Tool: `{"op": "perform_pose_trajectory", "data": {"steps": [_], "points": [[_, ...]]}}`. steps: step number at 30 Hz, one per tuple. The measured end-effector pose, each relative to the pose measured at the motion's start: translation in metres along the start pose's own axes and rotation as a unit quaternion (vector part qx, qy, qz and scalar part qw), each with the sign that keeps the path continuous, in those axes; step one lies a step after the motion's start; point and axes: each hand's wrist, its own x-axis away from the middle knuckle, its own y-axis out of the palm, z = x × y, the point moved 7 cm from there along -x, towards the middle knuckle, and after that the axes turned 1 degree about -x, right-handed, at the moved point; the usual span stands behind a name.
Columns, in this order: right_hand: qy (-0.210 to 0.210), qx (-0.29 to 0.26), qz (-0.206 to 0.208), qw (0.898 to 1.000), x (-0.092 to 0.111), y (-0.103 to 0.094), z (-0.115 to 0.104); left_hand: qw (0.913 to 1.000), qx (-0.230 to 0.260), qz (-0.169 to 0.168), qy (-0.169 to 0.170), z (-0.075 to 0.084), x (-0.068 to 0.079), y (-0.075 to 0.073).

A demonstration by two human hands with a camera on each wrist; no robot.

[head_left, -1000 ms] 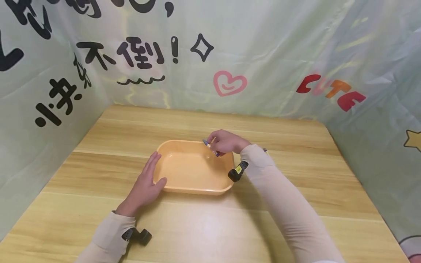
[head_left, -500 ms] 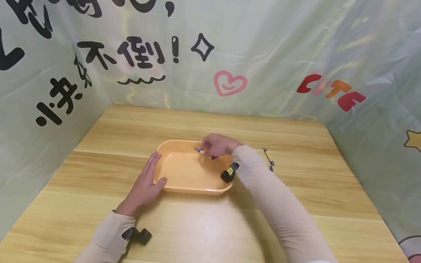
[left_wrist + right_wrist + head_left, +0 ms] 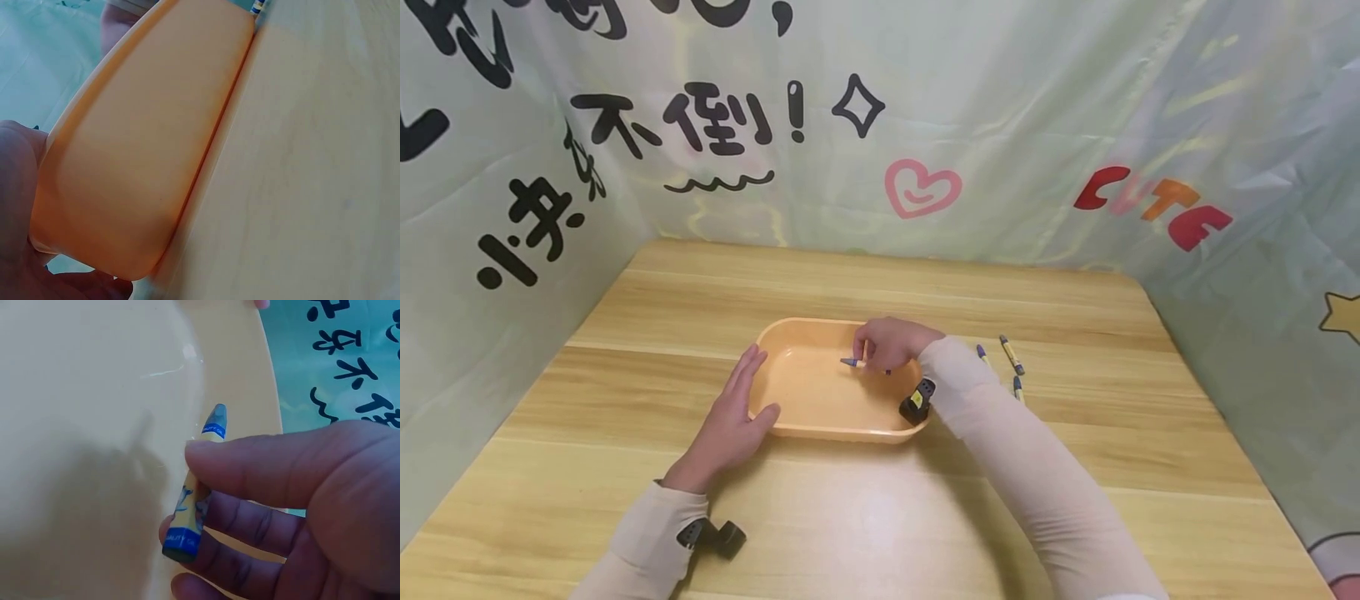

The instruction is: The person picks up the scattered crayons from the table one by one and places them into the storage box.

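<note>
My right hand [image 3: 895, 340] is over the right half of an orange plastic tray [image 3: 808, 429] and pinches a crayon [image 3: 852, 362]. In the right wrist view this crayon [image 3: 187, 509] has a dull blue-grey tip and a yellow wrapper with blue bands, held between thumb [image 3: 250, 465] and fingers. The tray floor lies beneath it; I cannot tell whether they touch. My left hand [image 3: 737, 417] rests on the tray's left end, fingers straight along the outer side and thumb at the near rim. The left wrist view shows the tray's outer wall [image 3: 137, 137].
Right of the tray, several similar crayons lie on the wooden table: one at the back [image 3: 1012, 355], a blue-tipped one [image 3: 982, 353], and another [image 3: 1018, 388] partly covered by my right sleeve. Printed cloth walls [image 3: 1000, 108] enclose the table's back and sides.
My right hand has moved left and nearer with the crayon, from the tray's back rim to over its floor. More crayons show beside the sleeve. My left hand has stayed put.
</note>
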Motion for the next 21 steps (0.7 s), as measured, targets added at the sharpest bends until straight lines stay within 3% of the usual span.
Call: {"op": "perform_pose_trajectory", "data": {"steps": [6,13,21], "points": [[0.012,0.022,-0.001,1.000,-0.001,0.003,-0.001,1.0000,0.000,0.001,0.001,0.000,0.000,-0.001],[0.000,0.066,0.032,0.997,0.006,-0.007,0.001,1.0000,0.000,-0.004,0.007,0.002,-0.002,0.004],[-0.008,0.024,0.086,0.996,0.022,-0.031,0.010,1.0000,0.001,-0.002,-0.001,0.002,0.000,0.000]]}}
